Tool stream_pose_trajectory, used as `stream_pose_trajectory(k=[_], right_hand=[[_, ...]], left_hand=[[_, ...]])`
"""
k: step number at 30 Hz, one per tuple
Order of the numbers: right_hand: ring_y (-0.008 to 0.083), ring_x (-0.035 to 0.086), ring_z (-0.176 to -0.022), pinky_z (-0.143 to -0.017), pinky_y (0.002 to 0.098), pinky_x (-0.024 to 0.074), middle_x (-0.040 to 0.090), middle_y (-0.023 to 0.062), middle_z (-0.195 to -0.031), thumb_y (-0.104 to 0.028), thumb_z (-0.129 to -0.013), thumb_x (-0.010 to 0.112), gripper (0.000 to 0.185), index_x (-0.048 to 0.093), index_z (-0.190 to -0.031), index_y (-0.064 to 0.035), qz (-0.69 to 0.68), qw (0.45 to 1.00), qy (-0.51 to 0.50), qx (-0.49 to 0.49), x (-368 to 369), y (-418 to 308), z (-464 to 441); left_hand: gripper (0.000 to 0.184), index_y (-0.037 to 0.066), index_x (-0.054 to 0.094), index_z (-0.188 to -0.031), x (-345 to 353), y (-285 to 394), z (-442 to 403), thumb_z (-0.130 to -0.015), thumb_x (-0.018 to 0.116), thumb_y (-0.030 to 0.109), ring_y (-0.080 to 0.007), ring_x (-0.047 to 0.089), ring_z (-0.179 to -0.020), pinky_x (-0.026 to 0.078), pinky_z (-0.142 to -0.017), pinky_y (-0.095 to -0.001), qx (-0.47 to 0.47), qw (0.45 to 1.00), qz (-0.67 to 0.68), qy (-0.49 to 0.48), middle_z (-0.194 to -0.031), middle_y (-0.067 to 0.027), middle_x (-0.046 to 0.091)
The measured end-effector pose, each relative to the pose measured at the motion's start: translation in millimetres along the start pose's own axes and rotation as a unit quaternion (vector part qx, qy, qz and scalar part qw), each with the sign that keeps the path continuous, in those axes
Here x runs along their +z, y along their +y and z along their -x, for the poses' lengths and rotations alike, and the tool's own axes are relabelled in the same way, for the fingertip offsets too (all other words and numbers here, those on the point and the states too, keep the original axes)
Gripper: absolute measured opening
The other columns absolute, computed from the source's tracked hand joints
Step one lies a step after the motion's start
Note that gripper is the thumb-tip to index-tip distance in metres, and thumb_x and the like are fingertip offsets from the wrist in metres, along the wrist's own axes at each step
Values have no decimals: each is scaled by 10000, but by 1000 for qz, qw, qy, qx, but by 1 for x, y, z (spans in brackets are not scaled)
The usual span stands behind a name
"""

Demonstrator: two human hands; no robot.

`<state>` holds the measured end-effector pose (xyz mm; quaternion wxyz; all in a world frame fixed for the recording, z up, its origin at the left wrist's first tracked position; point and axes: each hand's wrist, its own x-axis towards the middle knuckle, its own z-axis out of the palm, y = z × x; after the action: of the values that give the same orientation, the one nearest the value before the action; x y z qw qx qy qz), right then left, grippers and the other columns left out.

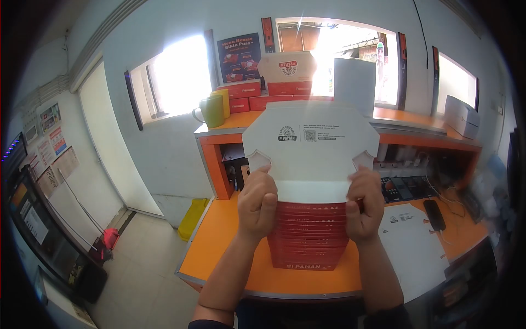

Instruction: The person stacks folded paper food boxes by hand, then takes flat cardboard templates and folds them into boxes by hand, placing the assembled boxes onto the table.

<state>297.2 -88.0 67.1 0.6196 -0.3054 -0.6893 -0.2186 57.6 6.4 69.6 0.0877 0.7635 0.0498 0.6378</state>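
A cardboard food box (312, 159) with its white inside showing and its lid raised tops a tall stack of red boxes (309, 241). Print and a small QR code mark the lid. My left hand (258, 203) is closed on the box's left front corner, thumb in front. At the right front corner, my right hand (364, 203) is closed on the box in the same way. Small folded flaps stick up beside both hands. The fingertips are partly hidden behind the cardboard.
Flat white cardboard sheets (411, 247) lie right of the stack, with a black phone (434, 214) on them. On the raised orange shelf (241, 123) stand green and yellow mugs (212, 111) and more red boxes (239, 90). Cables and several devices (405, 188) fill the right side.
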Motion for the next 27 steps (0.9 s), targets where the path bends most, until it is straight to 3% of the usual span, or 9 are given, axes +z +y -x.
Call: stream_pose_trajectory(k=[2,5,8,11,13,14,20,23,27], right_hand=[[327,507,-1244,-1150,533,349,556,192,-1207,-534,-1038,555,535,582,-1202,-25,34,997,53,44,6,-7,4],[359,305,-1473,-1215,528,259,378,226,-1511,-597,-1061,433,789,302,-1563,-2,42,989,86,116,8,0,50],[378,283,-1525,-1237,517,252,318,240,-1591,-566,-1058,472,885,126,-1631,13,8,967,51,250,13,-2,128],[369,296,-1532,-1252,503,250,259,257,-1631,-475,-1045,567,924,66,-1640,22,-129,895,-94,417,14,-35,170],[356,296,-1538,-1250,490,268,257,262,-1643,-380,-1021,633,957,29,-1645,21,-229,864,-144,424,22,-47,163],[350,296,-1541,-1249,483,278,256,264,-1649,-333,-1008,666,982,10,-1648,20,-278,844,-170,426,28,-53,158],[462,380,-1493,-1203,476,381,229,352,-1649,-196,-962,685,1004,-16,-1647,21,-168,858,-369,315,99,-57,135],[501,459,-1417,-1167,491,422,279,364,-1621,-183,-971,664,977,-14,-1645,21,-145,843,-401,327,149,-47,126],[456,454,-1439,-1193,465,394,272,338,-1638,-185,-993,636,985,-75,-1643,18,-129,795,-460,374,194,-29,129]], left_hand=[[480,13,627,-1116,1,-7,2,-1089,483,470,-283,553,-1119,345,-1164,-525,26,999,-5,42,-1147,-148,596],[674,25,329,-1566,7,-7,30,-1070,523,439,-336,388,-1444,271,-1228,-536,-37,989,79,122,-1540,-206,374],[838,49,59,-1655,-3,4,99,-1055,570,334,-382,214,-1567,200,-1265,-540,-266,963,12,32,-1667,-204,183],[936,-3,59,-1640,3,17,166,-979,687,210,-404,285,-1530,235,-1257,-528,-380,921,87,-6,-1626,-253,256],[988,-23,72,-1630,0,42,180,-933,747,163,-408,327,-1506,268,-1246,-515,-392,913,38,-107,-1596,-279,295],[999,-30,80,-1624,-5,48,184,-920,763,158,-411,347,-1491,286,-1239,-506,-402,912,3,-78,-1581,-286,312],[1036,-29,111,-1608,-77,34,208,-854,812,91,-408,406,-1442,344,-1212,-471,-421,892,-156,44,-1551,-280,349],[1036,-9,109,-1611,-102,13,187,-837,796,34,-396,406,-1444,343,-1214,-469,-409,888,-208,41,-1559,-266,344],[1008,15,100,-1617,-122,-45,169,-834,727,-81,-388,404,-1451,335,-1224,-463,-369,901,-230,10,-1568,-253,340]])
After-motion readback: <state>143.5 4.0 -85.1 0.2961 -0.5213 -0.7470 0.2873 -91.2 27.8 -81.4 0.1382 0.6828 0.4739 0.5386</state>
